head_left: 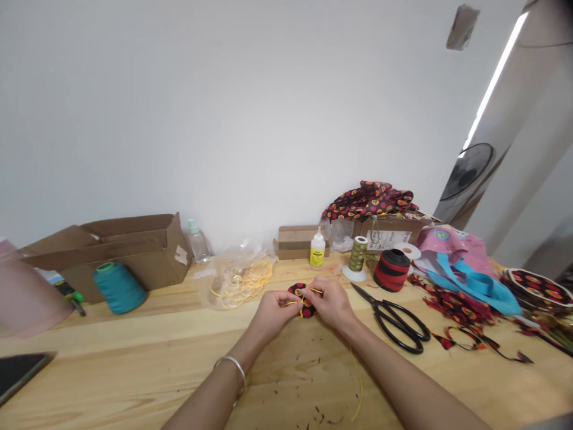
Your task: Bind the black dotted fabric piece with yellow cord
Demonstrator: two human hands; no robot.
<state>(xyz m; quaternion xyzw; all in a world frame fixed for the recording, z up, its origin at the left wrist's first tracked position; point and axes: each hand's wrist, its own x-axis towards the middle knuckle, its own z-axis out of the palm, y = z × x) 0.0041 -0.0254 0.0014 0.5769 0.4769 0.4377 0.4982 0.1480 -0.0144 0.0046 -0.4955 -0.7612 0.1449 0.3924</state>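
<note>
Both hands meet over a small round piece of patterned fabric (pixel 308 309), black with red and yellow print, on the wooden table. My left hand (pixel 278 310) pinches a yellow cord (pixel 293 303) at the fabric's left side. Fingers of my right hand (pixel 330 301) are closed at the fabric's upper right, with yellow cord between them. A long tail of that cord hangs below my right wrist and trails over the tabletop. The fingers partly cover the fabric, so how the cord runs across it is hard to make out.
Large black scissors (pixel 394 316) lie right of my hands. Behind stand a glue bottle (pixel 317 249), a green thread spool (pixel 359 255) and a red-black ribbon roll (pixel 391 270). Left are a bag of yellow cord (pixel 242 278), a teal thread cone (pixel 119 288) and a cardboard box (pixel 129 257).
</note>
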